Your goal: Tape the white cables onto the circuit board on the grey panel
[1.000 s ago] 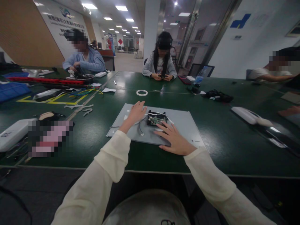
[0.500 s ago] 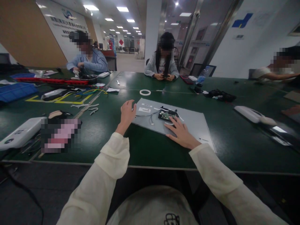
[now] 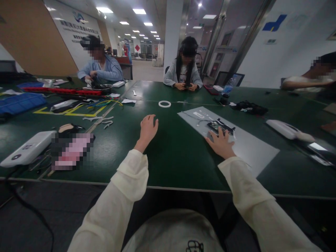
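A flat grey panel (image 3: 258, 150) lies tilted on the green table to the right of centre. On it is a black part with a circuit board (image 3: 216, 125), and thin cables (image 3: 201, 122) trail from it to the left. My right hand (image 3: 222, 141) rests with spread fingers on the panel's near side, its fingertips at the black part's edge. To the left, my left hand (image 3: 149, 128) hovers over or rests on the bare green surface, fingers loosely curved and apart, holding nothing. It is well clear of the panel.
A roll of white tape (image 3: 165, 104) lies beyond my hands, with a small wrench (image 3: 134, 93) farther off. At left are a white power bank (image 3: 27, 148), a blurred pink phone-like item (image 3: 73, 150) and a blue tray (image 3: 22, 102). Co-workers sit around the table.
The panel has slid and turned to the right, with my right hand moving along on it. My left hand, formerly beside the panel's left edge, is now apart from it.
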